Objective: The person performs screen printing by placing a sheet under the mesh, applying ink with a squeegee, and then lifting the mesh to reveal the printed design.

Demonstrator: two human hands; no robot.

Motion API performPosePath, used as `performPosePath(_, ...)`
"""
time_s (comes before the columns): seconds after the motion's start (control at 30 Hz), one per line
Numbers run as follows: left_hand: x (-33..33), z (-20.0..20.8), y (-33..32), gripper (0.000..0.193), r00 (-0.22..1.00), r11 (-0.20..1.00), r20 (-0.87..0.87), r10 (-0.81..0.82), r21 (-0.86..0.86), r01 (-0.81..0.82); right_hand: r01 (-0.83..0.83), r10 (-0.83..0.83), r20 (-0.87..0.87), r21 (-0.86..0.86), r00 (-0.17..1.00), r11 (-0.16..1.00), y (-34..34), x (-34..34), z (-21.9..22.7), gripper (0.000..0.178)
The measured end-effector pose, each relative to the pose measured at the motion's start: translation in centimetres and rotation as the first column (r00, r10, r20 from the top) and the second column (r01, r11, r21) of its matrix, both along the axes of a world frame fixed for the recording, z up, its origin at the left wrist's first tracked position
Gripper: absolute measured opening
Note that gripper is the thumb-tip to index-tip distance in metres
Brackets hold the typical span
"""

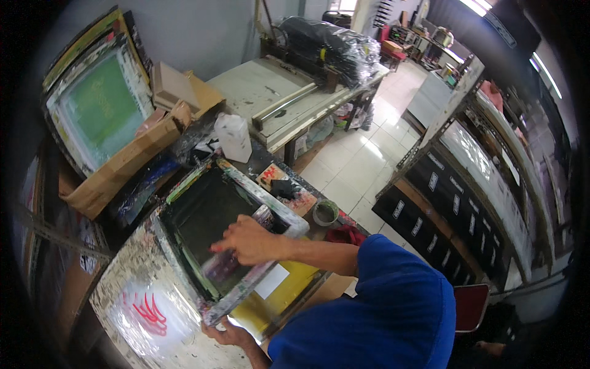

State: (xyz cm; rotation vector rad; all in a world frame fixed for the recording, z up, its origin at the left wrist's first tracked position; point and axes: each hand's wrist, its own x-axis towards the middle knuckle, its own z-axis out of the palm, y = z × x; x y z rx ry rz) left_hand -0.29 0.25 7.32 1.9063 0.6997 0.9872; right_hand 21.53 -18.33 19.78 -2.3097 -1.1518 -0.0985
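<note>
A screen printing frame (236, 301) with dark mesh and a paint-smeared rim stands tilted on the worktable. Low on its near corner, my left hand (228, 334) is closed around the rim, with some fingers hidden beneath. My right hand (249, 240) is over the mesh, its index finger stretched out and its tip red; whether it touches the mesh I cannot tell. Beside the frame, a clear sheet with a red flame-like print (150, 317) lies on the worn white board (117, 286). Under the frame's right side are a yellow surface (255, 312) and a white paper piece (271, 281).
Behind the frame stand a white plastic jug (233, 138), a stained board with a black cloth (284, 189) and a round tub (326, 213). More screens (101, 107) lean at the left wall behind a cardboard box (123, 172). A rack with black printed panels (424, 203) is at right.
</note>
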Motion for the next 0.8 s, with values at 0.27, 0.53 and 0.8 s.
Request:
performPosePath(0.27,7.6,10.5,2.5,0.053,0.991,0.999,0.133,-0.021,-0.046,0.027,-0.06,-0.038,0.348,0.266,0.937,0.962,1.3,1.9,10.3,0.044)
performPosePath(0.53,5.0,-4.9,0.4,0.042,0.798,0.886,-0.533,0.281,0.463,-0.003,-0.003,-0.057,0.316,0.185,0.947,0.983,4.2,7.6,15.6,0.044)
performPosePath(0.8,6.8,-5.7,-1.3,0.006,0.935,0.943,-0.306,0.179,0.325,-0.074,0.043,-0.113,0.31,0.222,0.944,0.974,3.3,9.3,16.3,0.038)
